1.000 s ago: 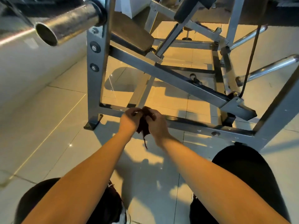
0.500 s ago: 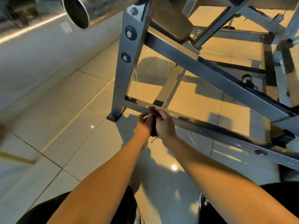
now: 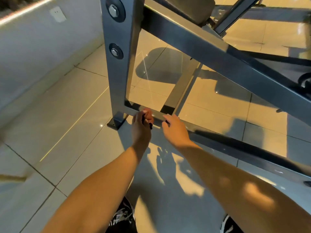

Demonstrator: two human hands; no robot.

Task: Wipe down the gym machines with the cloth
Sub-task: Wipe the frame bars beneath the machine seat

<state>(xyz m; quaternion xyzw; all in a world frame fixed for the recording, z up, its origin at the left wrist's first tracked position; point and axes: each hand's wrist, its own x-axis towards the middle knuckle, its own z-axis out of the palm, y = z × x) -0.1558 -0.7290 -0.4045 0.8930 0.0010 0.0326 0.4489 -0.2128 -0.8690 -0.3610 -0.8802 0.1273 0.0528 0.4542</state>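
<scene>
Dark cloth (image 3: 150, 123) is bunched up small and gripped in the left hand (image 3: 141, 126), pushed against the low bar (image 3: 218, 143) right by the post (image 3: 117, 78). The right hand (image 3: 175, 132) is laid loosely on the bar just beside it, fingers relaxed. Whether a scrap of cloth is pinched there can't be told.

Risks, as a guess: with so little cloth showing, knuckles could get scraped on the foot plate (image 3: 116, 122) just left of the left hand, or the wad could get dropped.

Counted: two hands, one cloth, one bar, one post, and two bolts (image 3: 115, 52) above the hands.
</scene>
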